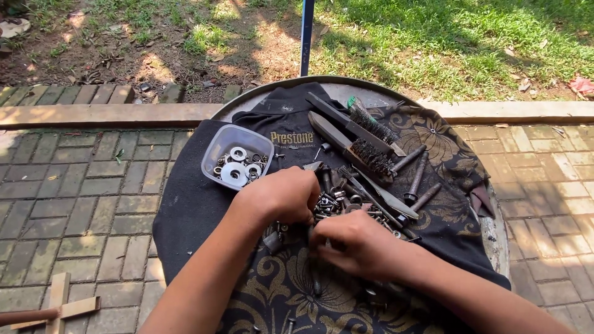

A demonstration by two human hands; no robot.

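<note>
Two hands in pile of bolts [337,201], worktop [495,238] centre | left hand [281,196] grip curled closed over bolts | right hand [352,242] grip pinching, contents hidden | bolts: stiff, heavy, likely greasy; take by shank | tub of washers [237,155] 10 o'clock | wire brushes [371,139] 1 o'clock

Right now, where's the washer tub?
Head view, left half: the clear plastic tub of washers sits on the black cloth, just beyond the left hand.
</note>
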